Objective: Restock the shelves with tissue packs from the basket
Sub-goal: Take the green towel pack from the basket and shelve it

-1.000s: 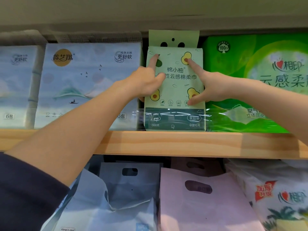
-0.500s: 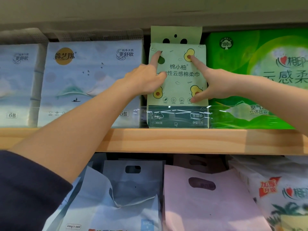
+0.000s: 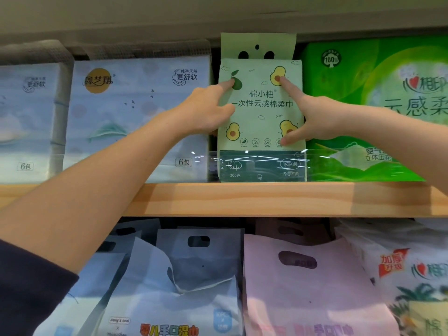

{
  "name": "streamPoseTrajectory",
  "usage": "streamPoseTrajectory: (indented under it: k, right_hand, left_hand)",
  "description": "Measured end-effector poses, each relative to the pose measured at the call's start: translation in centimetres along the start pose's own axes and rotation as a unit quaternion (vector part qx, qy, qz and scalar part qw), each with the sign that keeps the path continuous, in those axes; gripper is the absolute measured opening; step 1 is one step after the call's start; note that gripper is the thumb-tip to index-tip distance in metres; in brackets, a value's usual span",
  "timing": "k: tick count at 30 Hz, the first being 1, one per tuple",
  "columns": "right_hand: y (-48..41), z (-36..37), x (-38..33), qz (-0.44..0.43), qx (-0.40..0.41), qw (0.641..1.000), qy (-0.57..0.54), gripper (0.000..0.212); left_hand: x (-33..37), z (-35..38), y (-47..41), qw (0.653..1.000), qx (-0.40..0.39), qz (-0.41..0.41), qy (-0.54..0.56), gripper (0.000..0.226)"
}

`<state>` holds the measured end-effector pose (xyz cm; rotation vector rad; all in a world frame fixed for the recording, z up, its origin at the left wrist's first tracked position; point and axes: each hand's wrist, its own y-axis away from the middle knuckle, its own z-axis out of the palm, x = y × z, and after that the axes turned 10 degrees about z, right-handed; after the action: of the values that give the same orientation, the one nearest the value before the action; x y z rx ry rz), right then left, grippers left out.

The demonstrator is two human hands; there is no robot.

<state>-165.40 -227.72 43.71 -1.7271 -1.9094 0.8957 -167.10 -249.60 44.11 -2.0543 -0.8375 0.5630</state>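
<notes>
A light green tissue pack printed with avocados stands upright on the upper wooden shelf, behind a clear front rail. It sits between a pale blue pack and a bright green pack. My left hand presses its index fingertip on the pack's upper left, with the other fingers curled near the left edge. My right hand has its index finger on the upper right avocado and its thumb on the lower right. Neither hand wraps around the pack. No basket is in view.
A pale blue six-pack stands left of the green pack, and a large bright green pack stands right of it. On the lower shelf stand blue handled bags, a pink handled bag and a white pack.
Both hands stay pressed on the avocado pack with the fingertips in nearly the same spots. The view has drifted slightly.
</notes>
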Motion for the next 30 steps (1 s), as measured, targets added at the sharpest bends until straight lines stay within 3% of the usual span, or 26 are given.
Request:
streamPoseTrajectory:
  k: [6,11,18,25,30]
  right_hand:
    - [0.3,0.0,-0.3,0.006,-0.001,1.000,0.006,0.120]
    - [0.7,-0.1,-0.4,0.015,-0.005,1.000,0.001,0.120]
    - [1.7,-0.3,-0.7,0.015,-0.010,1.000,-0.003,0.120]
    - [3.3,-0.7,-0.8,0.007,-0.013,1.000,0.002,0.116]
    - [5.5,-1.5,-1.5,0.004,-0.007,1.000,-0.024,0.102]
  left_hand:
    - [-0.2,0.0,1.3,0.997,0.036,-0.010,0.068,0.056]
    - [0.0,-0.3,2.3,0.998,0.056,-0.013,0.012,0.052]
    - [-0.6,-0.5,3.7,0.989,0.050,-0.032,-0.133,0.072]
    - [-0.4,-1.7,5.3,0.988,0.014,-0.064,-0.138,0.072]
    - [1.0,-3.1,7.4,0.988,0.010,-0.069,-0.136,0.069]
